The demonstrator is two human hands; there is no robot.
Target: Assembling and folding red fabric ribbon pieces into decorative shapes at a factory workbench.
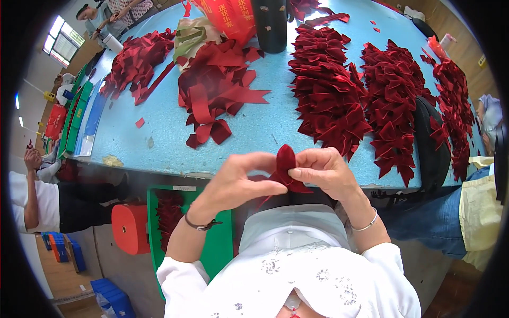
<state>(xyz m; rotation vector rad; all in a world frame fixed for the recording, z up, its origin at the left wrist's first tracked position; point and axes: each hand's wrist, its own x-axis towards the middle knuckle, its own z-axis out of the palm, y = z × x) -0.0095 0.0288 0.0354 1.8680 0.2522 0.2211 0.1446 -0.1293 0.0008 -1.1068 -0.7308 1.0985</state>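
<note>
the folded dark-red velvet ribbon (286, 160) points lengthwise toward the pale-blue tabletop (254, 130), between the bare left hand (230, 177) and bare right hand (330, 172), both pinching it.

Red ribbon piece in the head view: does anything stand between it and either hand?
Nothing visible does. The right hand has its thumb on the red ribbon piece, and the left hand has its fingers right at the other side. The red bows lie beyond, on the blue table.
</note>
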